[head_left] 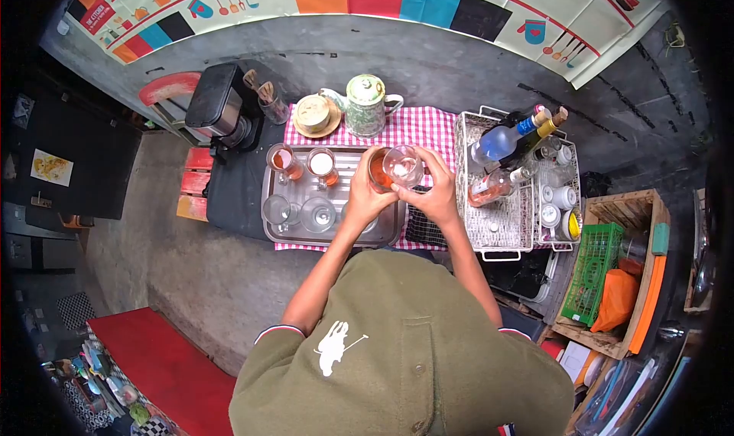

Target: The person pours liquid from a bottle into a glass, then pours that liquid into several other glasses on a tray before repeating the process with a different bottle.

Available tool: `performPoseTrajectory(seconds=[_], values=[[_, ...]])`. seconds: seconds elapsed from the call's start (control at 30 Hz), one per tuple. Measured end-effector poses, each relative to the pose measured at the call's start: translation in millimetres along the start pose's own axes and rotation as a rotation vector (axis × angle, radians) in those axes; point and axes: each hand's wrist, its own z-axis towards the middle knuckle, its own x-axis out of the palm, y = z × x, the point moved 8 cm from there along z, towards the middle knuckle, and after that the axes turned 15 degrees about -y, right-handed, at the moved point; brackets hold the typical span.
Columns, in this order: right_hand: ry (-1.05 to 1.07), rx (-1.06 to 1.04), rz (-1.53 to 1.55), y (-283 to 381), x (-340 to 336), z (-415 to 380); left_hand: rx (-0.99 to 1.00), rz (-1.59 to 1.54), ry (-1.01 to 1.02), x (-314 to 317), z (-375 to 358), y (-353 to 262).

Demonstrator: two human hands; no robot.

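Over the right part of a metal tray (pixel 353 234), my two hands meet with their thumbs close together. My left hand (pixel 368 196) is wrapped around a glass of reddish-brown drink (pixel 378 170). A clear glass (pixel 405 167), tilted so that its rim overlaps the first, is gripped by my right hand (pixel 433 195). On the tray's left side stand a glass mug of amber drink (pixel 282 160) and another mug with a pale top (pixel 322 164). Nearer my body are two clear glasses, one on the left (pixel 277 209) and one beside it (pixel 318 215).
Behind the tray stand a green speckled enamel pot (pixel 366 107) and a lidded cup on a saucer (pixel 314 115). A coffee maker (pixel 218 107) is at the left. White wicker baskets (pixel 501 241) with bottles and jars stand right, near a wooden crate (pixel 604 344).
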Motion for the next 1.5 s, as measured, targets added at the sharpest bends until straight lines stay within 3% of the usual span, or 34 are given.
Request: performPoseTrajectory(seconds=[0.23, 1.5], values=[[0.0, 0.091, 0.025, -7, 1, -6, -0.005, -0.006, 0.013, 4, -4, 15], [0.142, 0.06, -0.101, -7, 5, 2, 0.013, 0.032, 0.025, 12, -7, 21]])
